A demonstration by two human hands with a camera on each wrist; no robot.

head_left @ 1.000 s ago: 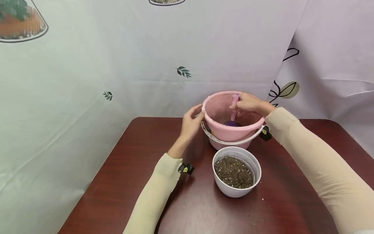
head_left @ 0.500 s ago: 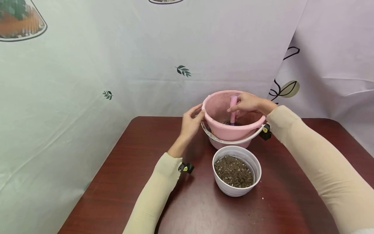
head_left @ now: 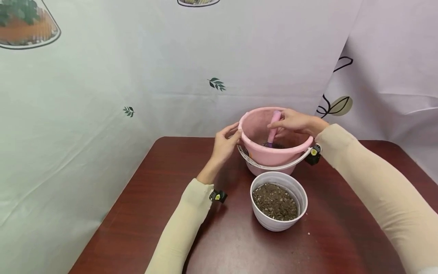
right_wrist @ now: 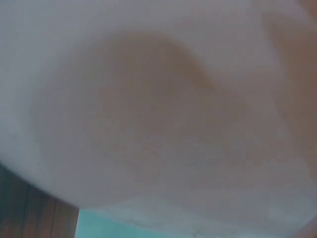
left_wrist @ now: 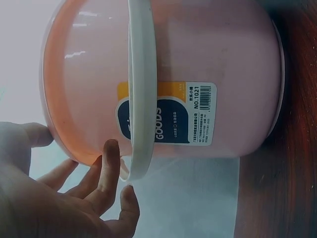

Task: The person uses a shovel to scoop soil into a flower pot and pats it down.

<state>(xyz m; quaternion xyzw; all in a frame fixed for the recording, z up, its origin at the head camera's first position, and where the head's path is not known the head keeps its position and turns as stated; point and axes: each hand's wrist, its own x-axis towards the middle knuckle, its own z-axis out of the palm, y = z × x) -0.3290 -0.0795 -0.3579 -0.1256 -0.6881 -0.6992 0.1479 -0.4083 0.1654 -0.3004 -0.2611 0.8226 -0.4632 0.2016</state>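
Observation:
Inside the pink bucket point(head_left: 273, 156), a tool's pink handle point(head_left: 273, 129) leans, held by my right hand point(head_left: 295, 122). Its purple lower end meets dark material and is mostly hidden. Against the bucket's left rim rests my left hand point(head_left: 224, 146), its fingers spread. The left wrist view has this hand point(left_wrist: 74, 198) at the rim of the bucket point(left_wrist: 233, 59), thumb and fingers touching its outside near the white bail point(left_wrist: 143, 89). A white pot point(head_left: 278, 225) with soil point(head_left: 275, 201) stands in front. Blur fills most of the right wrist view.
The dark red table point(head_left: 164, 182) carries a small white speck point(head_left: 308, 233) right of the pot. A printed cloth point(head_left: 164, 68) hangs behind the table's back edge. Black wrist cameras sit beneath both sleeves.
My right hand has shifted slightly, still holding the handle; the handle straightened and then tilted again, its lower end now further left. The left hand has stayed on the rim.

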